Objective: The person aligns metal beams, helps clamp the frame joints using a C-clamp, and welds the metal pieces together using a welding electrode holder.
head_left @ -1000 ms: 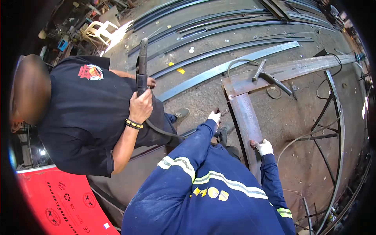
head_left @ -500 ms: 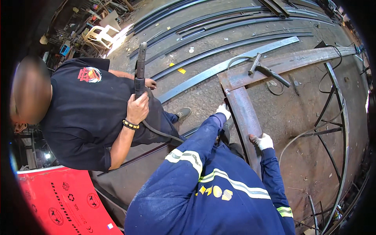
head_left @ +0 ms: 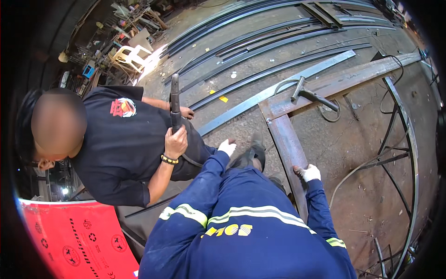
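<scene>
Firstly, hands. Right hand: white glove, blue sleeve with reflective band, fingers curled onto the near end of the rusty steel bar, gripping its edge. Left hand: white glove, arm stretched forward, fingers loosely bent and holding nothing, hovering over the ground just left of a dark shoe; contact with the ground cannot be told.

Item: rusty steel bar. Flat, long, lying on the floor, running from the right hand away to a joint with a second, broader rusty beam set across it, the two forming a T.

Item: dark hammer-like tool, resting on the beam near the joint, a looped cable beside it.

Item: co-worker in a black shirt, to the left, bent forward; that person's hand with a beaded wristband clasps an upright dark handled tool.

Item: curved steel strips, many, laid in parallel arcs on the concrete floor beyond.

Item: thin curved rod frame, far right.

Item: red printed sheet, lower left.

Item: white plastic chair, upper left, amid clutter.
</scene>
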The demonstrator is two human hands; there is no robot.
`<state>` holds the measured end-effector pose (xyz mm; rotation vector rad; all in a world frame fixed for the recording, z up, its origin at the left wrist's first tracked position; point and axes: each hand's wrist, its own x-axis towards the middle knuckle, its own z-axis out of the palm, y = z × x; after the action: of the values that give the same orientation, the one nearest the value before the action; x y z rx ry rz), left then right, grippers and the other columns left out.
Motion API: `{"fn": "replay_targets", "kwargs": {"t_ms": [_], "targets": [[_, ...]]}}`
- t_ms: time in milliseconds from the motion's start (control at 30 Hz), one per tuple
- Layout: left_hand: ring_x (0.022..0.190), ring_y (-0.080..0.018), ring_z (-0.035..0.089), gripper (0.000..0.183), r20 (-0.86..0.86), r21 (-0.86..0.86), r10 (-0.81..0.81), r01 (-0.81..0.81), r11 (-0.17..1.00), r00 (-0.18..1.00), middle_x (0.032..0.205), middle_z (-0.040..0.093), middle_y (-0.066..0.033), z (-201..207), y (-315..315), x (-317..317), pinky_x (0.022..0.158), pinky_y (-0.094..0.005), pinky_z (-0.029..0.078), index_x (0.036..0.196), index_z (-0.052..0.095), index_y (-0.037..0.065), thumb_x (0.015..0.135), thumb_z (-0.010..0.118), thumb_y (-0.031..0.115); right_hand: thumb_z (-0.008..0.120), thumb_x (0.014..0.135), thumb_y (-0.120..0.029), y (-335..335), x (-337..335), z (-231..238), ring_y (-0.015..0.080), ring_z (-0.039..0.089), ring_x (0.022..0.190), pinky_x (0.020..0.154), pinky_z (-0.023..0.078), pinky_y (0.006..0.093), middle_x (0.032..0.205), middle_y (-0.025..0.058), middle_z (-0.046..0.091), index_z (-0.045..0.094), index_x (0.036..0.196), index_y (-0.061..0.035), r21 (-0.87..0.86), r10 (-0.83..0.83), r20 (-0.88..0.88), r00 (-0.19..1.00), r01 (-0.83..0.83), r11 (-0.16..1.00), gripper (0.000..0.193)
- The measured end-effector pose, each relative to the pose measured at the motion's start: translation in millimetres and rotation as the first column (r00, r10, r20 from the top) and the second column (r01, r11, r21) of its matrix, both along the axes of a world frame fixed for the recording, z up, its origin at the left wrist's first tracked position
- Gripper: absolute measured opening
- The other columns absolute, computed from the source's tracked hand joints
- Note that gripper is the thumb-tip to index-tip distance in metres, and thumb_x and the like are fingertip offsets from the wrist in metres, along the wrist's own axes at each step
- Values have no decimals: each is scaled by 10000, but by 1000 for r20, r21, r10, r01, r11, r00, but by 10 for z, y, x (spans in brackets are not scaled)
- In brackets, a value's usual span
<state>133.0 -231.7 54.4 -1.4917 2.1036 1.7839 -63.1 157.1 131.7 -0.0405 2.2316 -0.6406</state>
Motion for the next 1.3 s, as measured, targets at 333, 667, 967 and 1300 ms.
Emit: {"fn": "replay_targets", "kwargs": {"t_ms": [333, 667, 967, 1300], "targets": [[1023, -268, 647, 392, -69, 566, 252, -170, 806, 965, 1221, 665, -76, -136, -122, -918, 765, -476, 552, 1329, 583, 125, 1003, 540, 339, 832, 678, -549, -168, 0, 175, 299, 708, 827, 759, 532, 394, 888, 196, 726, 687, 904, 32, 33, 19, -120, 993, -15, 999, 640], [707, -257, 597, 252, 183, 539, 151, -228, 811, 971, 839, 638, -72, -1313, -847, -903, 611, -454, 464, 1051, 613, 141, 980, 525, 365, 895, 635, -401, -275, -6, 205, 292, 686, 888, 806, 525, 391, 962, 220, 696, 615, 1041, 55, -26, -144, -36, 989, 143, 989, 672], [930, -217, 655, 299, -237, -171, -8, -34, 985, 971, 999, 705, -138, -673, -1202, -2017, 837, -342, 507, 1127, 656, -16, 973, 597, 234, 890, 619, -484, -838, -317, 112, 298, 679, 1009, 869, 530, 362, 1128, 242, 677, 555, 1265, 74, 66, -187, 24, 982, 185, 981, 917], [1053, -383, 609, 427, -234, -505, -962, 863, -2, -139, 1063, 652, -206, 1542, 456, -2146, 932, -446, 471, 1202, 635, 21, 866, 642, 284, 843, 662, -410, -907, -495, -248, 370, 656, 1061, 921, 511, 405, 1094, 225, 689, 653, 1092, -40, 53, 45, -47, 998, -43, 998, 599]]}}
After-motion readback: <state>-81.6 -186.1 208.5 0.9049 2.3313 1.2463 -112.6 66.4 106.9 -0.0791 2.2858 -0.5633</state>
